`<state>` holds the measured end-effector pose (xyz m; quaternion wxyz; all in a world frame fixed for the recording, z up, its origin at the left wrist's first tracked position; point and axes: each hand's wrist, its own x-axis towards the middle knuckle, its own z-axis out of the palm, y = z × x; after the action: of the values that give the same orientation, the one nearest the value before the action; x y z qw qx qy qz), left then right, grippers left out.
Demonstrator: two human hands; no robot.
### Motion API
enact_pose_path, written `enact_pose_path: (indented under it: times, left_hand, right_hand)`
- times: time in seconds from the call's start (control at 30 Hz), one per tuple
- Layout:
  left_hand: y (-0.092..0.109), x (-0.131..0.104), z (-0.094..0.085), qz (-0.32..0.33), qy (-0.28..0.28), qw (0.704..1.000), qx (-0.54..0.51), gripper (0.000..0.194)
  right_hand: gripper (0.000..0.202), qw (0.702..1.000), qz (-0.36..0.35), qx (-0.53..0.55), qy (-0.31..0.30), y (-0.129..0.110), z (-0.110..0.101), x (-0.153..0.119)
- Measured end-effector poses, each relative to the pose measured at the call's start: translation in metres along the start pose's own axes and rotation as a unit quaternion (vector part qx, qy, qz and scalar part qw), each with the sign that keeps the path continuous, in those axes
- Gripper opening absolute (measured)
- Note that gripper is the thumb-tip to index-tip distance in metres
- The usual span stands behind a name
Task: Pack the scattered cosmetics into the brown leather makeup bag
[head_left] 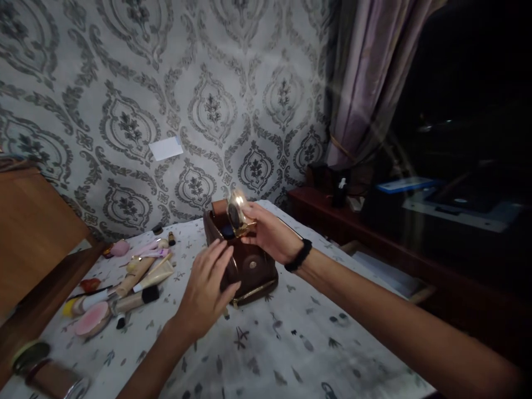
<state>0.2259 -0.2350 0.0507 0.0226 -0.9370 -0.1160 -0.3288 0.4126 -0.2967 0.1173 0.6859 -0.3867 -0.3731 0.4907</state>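
A dark brown zippered bag (253,274) stands on the patterned white cloth, its top open. My right hand (272,230), with a black band at the wrist, is closed on a shiny gold-rimmed item (236,213) with a dark oval face, just above the bag's opening; its exact kind is unclear. My left hand (211,285) rests against the bag's left side with its fingers apart, holding nothing. Left of the bag lies a group of cosmetics, among them a pink round item (93,320), a cream tube (154,274) and a black-capped bottle (135,300).
A jar-like container (56,379) lies at the lower left. A wooden piece of furniture (37,227) borders the left side. On the right are a dark red table (316,213), a curtain (369,77) and an open drawer (386,271) with papers.
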Motion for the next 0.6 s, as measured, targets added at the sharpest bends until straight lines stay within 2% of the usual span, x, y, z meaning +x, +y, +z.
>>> enact_pose_path:
  times: [0.13,0.3,0.43,0.6]
  left_hand:
    - [-0.001,-0.007,0.016,0.054,-0.019,0.994,0.091,0.044]
    - [0.000,-0.010,0.022,0.071,-0.002,0.989,0.126,0.036]
    - [-0.003,-0.012,0.025,0.066,0.010,0.992,0.110,0.035]
    - [-0.004,-0.015,0.029,0.051,0.013,0.996,0.078,0.040]
  right_hand:
    - [0.025,0.996,0.037,-0.067,0.046,0.009,-0.007,0.011]
    - [0.035,0.984,0.064,-0.151,0.069,0.018,-0.005,0.021]
    - [0.049,0.946,0.118,-0.289,0.091,0.025,-0.003,0.038]
    - [0.040,0.900,0.175,-0.383,0.115,0.041,-0.011,0.065]
